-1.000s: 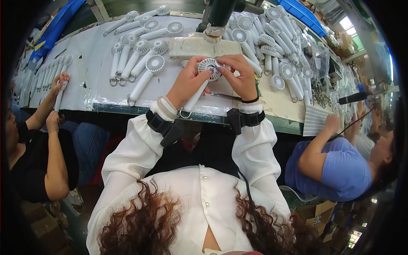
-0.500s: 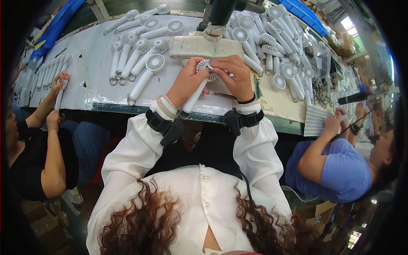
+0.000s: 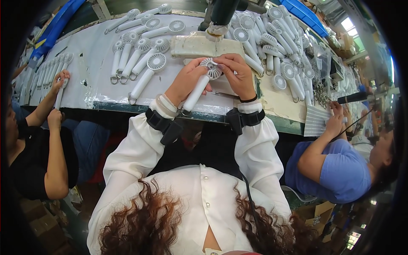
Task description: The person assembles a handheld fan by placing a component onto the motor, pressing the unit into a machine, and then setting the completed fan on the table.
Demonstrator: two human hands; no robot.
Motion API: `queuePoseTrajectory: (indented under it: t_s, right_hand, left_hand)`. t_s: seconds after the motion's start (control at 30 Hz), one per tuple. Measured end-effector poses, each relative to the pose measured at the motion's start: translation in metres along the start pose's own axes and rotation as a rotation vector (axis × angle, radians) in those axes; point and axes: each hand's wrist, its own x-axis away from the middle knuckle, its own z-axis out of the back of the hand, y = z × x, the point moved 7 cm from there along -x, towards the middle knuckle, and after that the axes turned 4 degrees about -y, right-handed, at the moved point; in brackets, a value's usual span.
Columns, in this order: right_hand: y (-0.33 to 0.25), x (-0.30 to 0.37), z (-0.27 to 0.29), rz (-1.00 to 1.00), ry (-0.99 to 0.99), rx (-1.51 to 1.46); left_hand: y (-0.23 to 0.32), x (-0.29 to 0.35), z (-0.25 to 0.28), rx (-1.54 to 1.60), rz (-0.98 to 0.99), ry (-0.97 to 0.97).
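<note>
In my left hand (image 3: 187,80) is a white handheld fan (image 3: 196,94), gripped with its round slotted head up between my hands. Its handle slants down to the left, and a metal ring hangs at the lower end. The fingers of my right hand (image 3: 238,76) are pinched together at the upper right rim of the fan head. Something small and pale shows by those fingertips, too small to make out. A dark spot is visible at the centre of the head. Left of my hands lies another white fan (image 3: 141,87), its head pointing away.
Several finished-looking fans (image 3: 136,53) lie beyond on the white sheet. A large heap of fans (image 3: 276,38) covers the right. A green press (image 3: 223,12) stands over a pale block (image 3: 199,46). Co-workers sit left (image 3: 46,140) and right (image 3: 340,165).
My right fingers have drawn back from the middle of the fan head to its upper right edge, uncovering the centre. My left hand stays on the fan.
</note>
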Motion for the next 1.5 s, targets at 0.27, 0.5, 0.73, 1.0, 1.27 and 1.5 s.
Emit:
queuePoseTrajectory:
  t_s: [0.27,0.5,0.73,1.0,1.27,1.5]
  right_hand:
    - [-0.01,0.0,-0.005,0.126,-0.01,0.196]
    - [-0.005,-0.004,-0.003,0.064,-0.005,0.126]
    - [-0.009,-0.002,-0.003,0.093,-0.014,0.135]
    - [-0.02,-0.002,-0.004,0.236,-0.015,0.303]
    - [-0.032,-0.002,-0.005,0.311,-0.032,0.414]
    - [-0.033,-0.001,-0.005,0.327,-0.056,0.42]
  left_hand:
    - [0.004,0.0,0.002,-0.154,-0.05,0.054]
    - [0.004,-0.002,0.005,-0.085,-0.059,0.003]
    - [0.005,-0.001,0.004,-0.061,-0.069,-0.007]
    - [0.005,-0.001,0.004,-0.071,-0.063,0.006]
    - [0.011,0.002,0.005,-0.125,-0.104,0.036]
    - [0.014,0.005,0.001,-0.171,-0.082,0.064]
